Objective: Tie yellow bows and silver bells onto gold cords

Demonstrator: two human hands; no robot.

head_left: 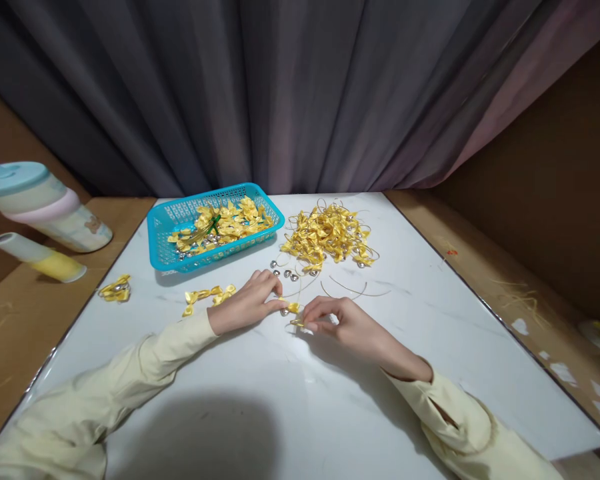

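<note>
At the middle of the white tabletop, a small yellow ribbon bow (293,307) with a silver bell (285,312) sits between my hands. My left hand (250,300) is closed, thumb and forefinger pinching the bow's left side by the bell. Close on the other side, my right hand (345,323) pinches a looped gold cord (297,323) just below the bow. How the cord joins the bow is too small to tell. Loose silver bells (290,275) lie beyond my fingertips, beside thin lengths of cord (353,291). Several yellow bows (207,293) rest behind my left wrist.
A blue perforated basket (163,250) holds yellow bows, bells and a green-tied cord bundle. Right of it is a heap of corded bows with bells (330,233). A small bow bundle (116,289) lies left. A tumbler (65,213) and a yellow-and-white roll (45,260) stand beyond the left edge.
</note>
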